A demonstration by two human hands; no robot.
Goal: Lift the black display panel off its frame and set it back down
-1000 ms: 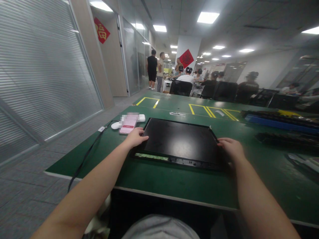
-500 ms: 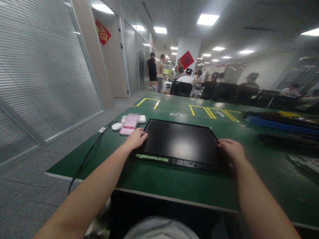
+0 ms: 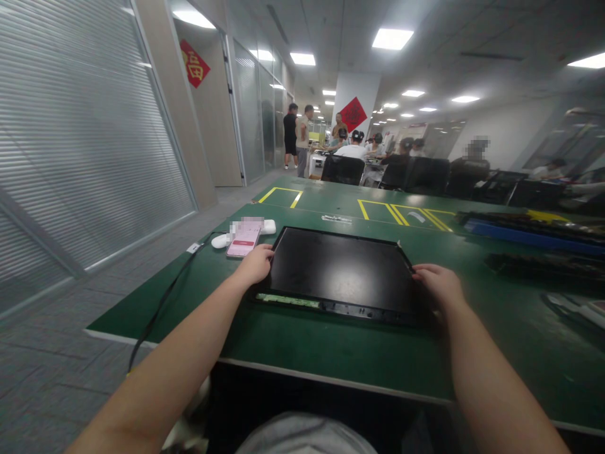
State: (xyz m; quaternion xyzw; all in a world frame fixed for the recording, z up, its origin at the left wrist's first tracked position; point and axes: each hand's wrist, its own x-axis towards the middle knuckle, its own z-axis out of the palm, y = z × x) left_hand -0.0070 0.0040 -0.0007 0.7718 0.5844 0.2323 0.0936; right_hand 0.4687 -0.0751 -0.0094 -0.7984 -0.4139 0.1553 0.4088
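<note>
Gripping: both hands sit on the two short ends of the black panel (image 3: 340, 271), one at each side.
Panel position: it lies flat on the green table (image 3: 331, 343), near the front edge, straight ahead of the person.
Long axis: it runs left to right across the view, so the panel spans the gap between the hands.
Direction from fingers: the panel lies inward from each hand, to the right of the left hand's fingers and to the left of the right hand's fingers.
Nearer hand: neither is clearly nearer; both touch the frame at about the same depth.
Left hand (image 3: 255, 265): palm down at the left rim, fingers close together and curled over the edge toward the far left corner; whether they pinch the rim underneath cannot be told.
Right hand (image 3: 439, 284): palm down at the right rim, fingers bent and together, tips on the frame edge; how firm the hold is stays hidden.
Arms: both forearms reach forward from the body, bare, spread slightly outward to the panel's width.
Near edge of panel: a green circuit strip (image 3: 288, 300) shows along the front left.
Beside the left hand: a pink phone (image 3: 243, 239) and a white case (image 3: 267, 226), just past the fingers but apart from them.
Cable: a black cable (image 3: 161, 302) runs off the table's left edge.
Further back: yellow floor-tape marks (image 3: 401, 213) on the table and seated people (image 3: 378, 148) well apart.
</note>
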